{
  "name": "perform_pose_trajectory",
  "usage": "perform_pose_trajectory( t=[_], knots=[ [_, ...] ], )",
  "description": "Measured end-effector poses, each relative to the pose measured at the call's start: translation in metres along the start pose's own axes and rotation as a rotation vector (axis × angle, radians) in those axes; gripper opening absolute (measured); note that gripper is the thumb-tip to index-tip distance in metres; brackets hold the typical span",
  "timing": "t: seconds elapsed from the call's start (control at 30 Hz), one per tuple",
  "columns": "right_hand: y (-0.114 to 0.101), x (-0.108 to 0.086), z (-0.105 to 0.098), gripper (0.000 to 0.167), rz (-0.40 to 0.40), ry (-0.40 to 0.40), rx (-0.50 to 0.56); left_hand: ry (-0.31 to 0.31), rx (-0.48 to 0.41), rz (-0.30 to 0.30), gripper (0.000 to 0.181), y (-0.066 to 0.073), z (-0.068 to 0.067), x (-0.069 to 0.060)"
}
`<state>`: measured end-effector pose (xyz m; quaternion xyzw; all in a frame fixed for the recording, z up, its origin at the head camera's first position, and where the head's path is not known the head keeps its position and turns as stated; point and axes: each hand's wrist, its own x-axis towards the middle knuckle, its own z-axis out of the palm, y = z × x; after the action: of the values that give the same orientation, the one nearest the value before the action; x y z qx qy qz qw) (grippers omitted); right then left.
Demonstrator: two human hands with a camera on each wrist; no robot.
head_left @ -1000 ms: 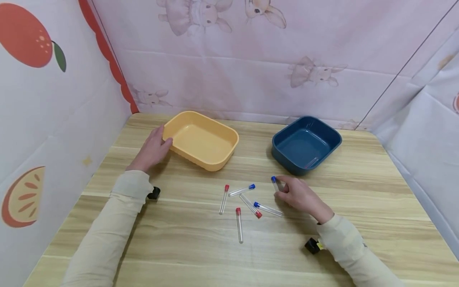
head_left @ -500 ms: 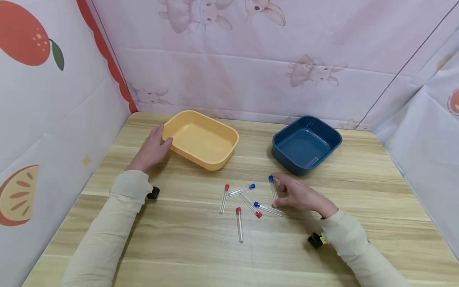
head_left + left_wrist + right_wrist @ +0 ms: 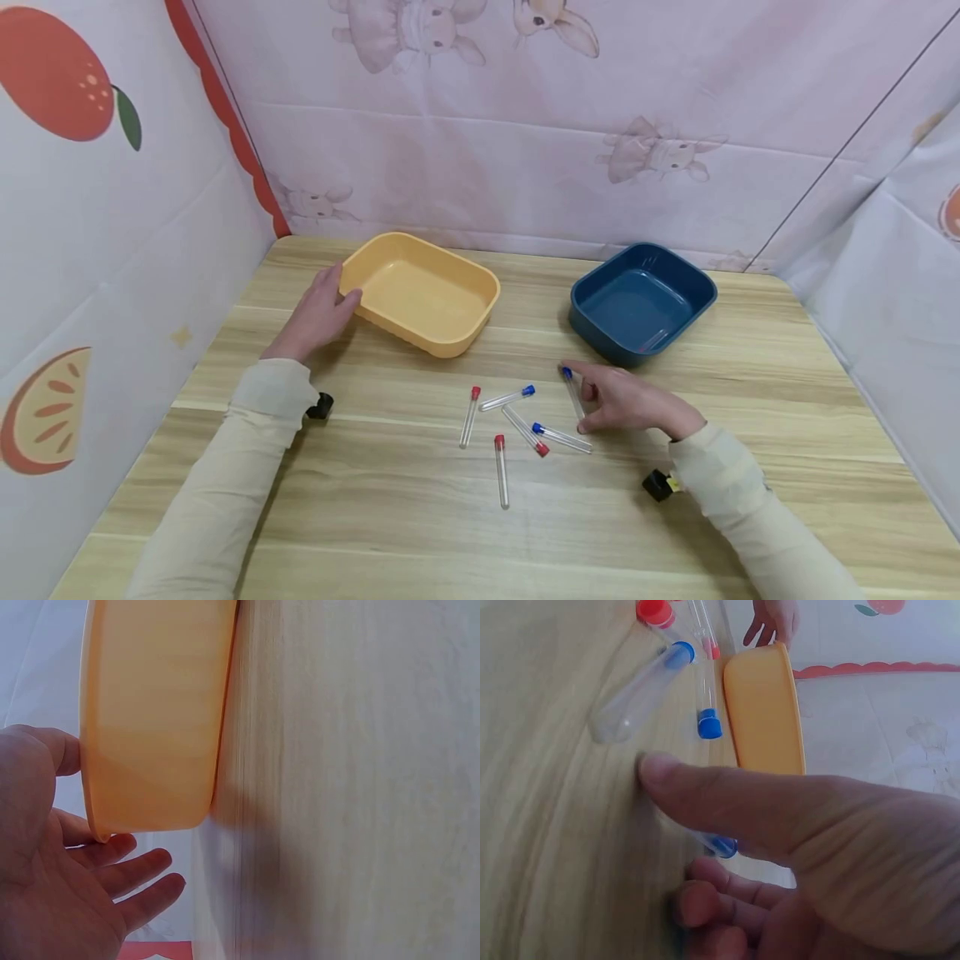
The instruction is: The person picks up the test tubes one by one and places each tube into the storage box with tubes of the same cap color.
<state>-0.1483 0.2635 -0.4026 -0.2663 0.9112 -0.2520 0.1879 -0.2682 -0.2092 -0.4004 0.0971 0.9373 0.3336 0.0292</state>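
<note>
My left hand (image 3: pixel 315 317) rests at the left corner of the yellow bin (image 3: pixel 450 346); in the left wrist view, the thumb touches the rim and the other fingers extend loosely past the corner. Near the blue bin (image 3: pixel 600 335), my right hand (image 3: pixel 637 400) holds a clear tube with a blue cap (image 3: pixel 574 395) lengthwise, index finger at the cap and thumb by the lower end. The right wrist view shows that tube's blue cap (image 3: pixel 721 846) beyond the thumb, which hides much of the tube; the remaining fingers are curled.
Left of my right hand lie two blue-capped tubes (image 3: pixel 506 400) (image 3: pixel 564 438) and three red-capped tubes (image 3: pixel 468 421) (image 3: pixel 521 425) (image 3: pixel 502 475) on the wooden table (image 3: pixel 360 500). Printed cloth walls (image 3: pixel 525 167) stand behind and at both sides.
Since a second ago, my right thumb has moved down to the lower end of the blue-capped tube, and the index finger now reaches over its cap. My left hand has stayed at the yellow bin.
</note>
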Motion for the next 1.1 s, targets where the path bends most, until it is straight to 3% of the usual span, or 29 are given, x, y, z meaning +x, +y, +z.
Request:
perform_pose_trajectory(
  t=[0.4, 0.73, 0.9, 1.1],
  knots=[
    [0.003, 0.005, 0.007, 0.082, 0.091, 0.016, -0.004, -0.068, 0.017, -0.011, 0.099, -0.006, -0.001, -0.012],
    [0.006, 0.001, 0.015, 0.072, 0.101, 0.088, -0.006, -0.062, 0.019, -0.008, 0.110, -0.002, 0.001, -0.025],
    [0.007, -0.003, 0.012, 0.068, 0.078, 0.137, 0.024, -0.034, -0.016, -0.064, 0.111, 0.010, 0.004, -0.034],
    [0.007, -0.009, 0.008, 0.075, 0.044, 0.174, 0.074, -0.015, -0.019, -0.163, 0.114, 0.024, 0.011, -0.046]
  ],
)
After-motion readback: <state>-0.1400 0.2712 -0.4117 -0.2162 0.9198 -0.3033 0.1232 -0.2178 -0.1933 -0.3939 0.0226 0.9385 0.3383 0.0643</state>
